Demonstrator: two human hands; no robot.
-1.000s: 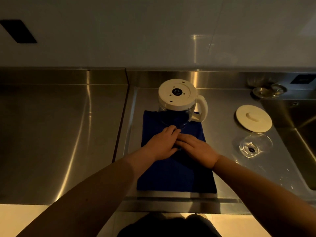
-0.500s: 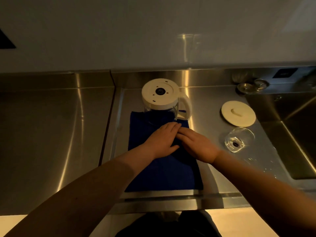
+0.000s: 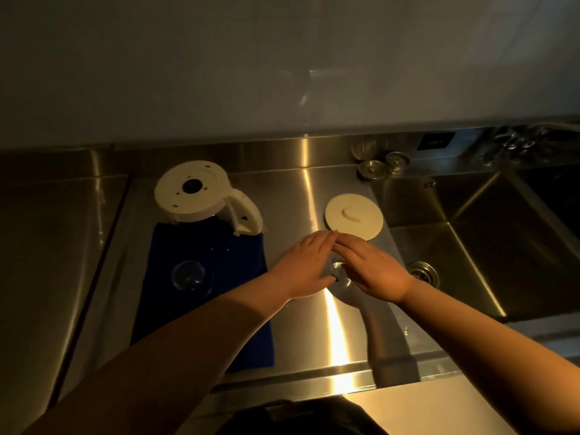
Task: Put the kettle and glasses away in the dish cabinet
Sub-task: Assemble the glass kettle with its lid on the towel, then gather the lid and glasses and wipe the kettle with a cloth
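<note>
Hands now off cloth, maybe steel counter.

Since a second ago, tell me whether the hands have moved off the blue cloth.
Yes. Both the left hand and right hand have shifted right, off the blue cloth, and now flank the glass on bare steel near the lid.

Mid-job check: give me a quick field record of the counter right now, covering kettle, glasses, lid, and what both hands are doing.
kettle: kettle upside down, at the far end of the blue cloth
glass one: glass on cloth, nobody touching it
glass two: glass on counter between both hands, on bare steel
lid: lid flat on steel, beyond the hands
left hand: left hand cupped beside glass two, fingers straight
right hand: right hand cupped on its other side
sink: sink to the right
</note>
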